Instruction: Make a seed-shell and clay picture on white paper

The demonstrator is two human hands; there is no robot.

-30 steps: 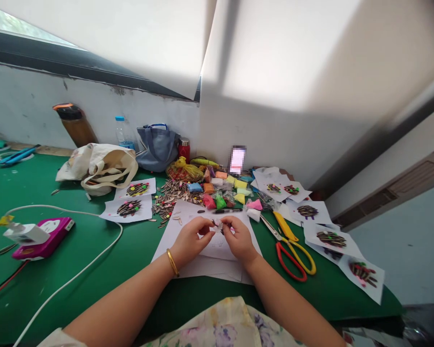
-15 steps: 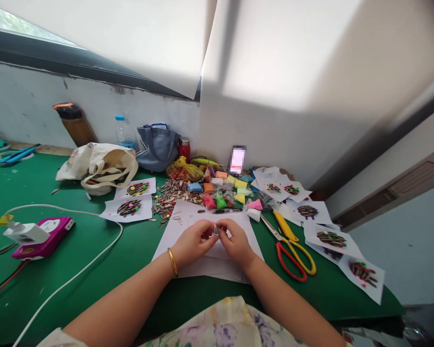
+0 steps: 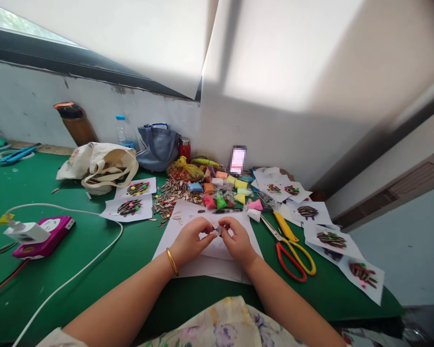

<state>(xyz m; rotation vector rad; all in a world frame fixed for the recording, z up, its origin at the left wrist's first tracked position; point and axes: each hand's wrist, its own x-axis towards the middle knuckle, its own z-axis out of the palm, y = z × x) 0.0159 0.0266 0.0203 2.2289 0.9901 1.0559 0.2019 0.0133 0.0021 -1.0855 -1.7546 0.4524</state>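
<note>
My left hand (image 3: 192, 242) and my right hand (image 3: 237, 242) meet above white paper sheets (image 3: 217, 269). Between their fingertips they pinch a small, see-through, crinkled plastic bag (image 3: 216, 229) with something dark at it; the fingers hide most of it. Just beyond the hands, a black pen (image 3: 228, 210) and a few sunflower seeds (image 3: 177, 219) lie on the top sheet. Packets of coloured clay (image 3: 209, 200) and a heap of sunflower seeds (image 3: 173, 190) sit further back.
Scissors with red and yellow handles (image 3: 289, 258) and a yellow utility knife (image 3: 285, 226) lie to the right, near seed-decorated papers (image 3: 331, 238). A white cable (image 3: 94, 258) and a purple power strip (image 3: 45, 237) are left. A phone (image 3: 237, 160) leans at the back.
My fingertips have shifted slightly around the small plastic bag, and a bit more of it shows between them. Everything else on the table stays in place.
</note>
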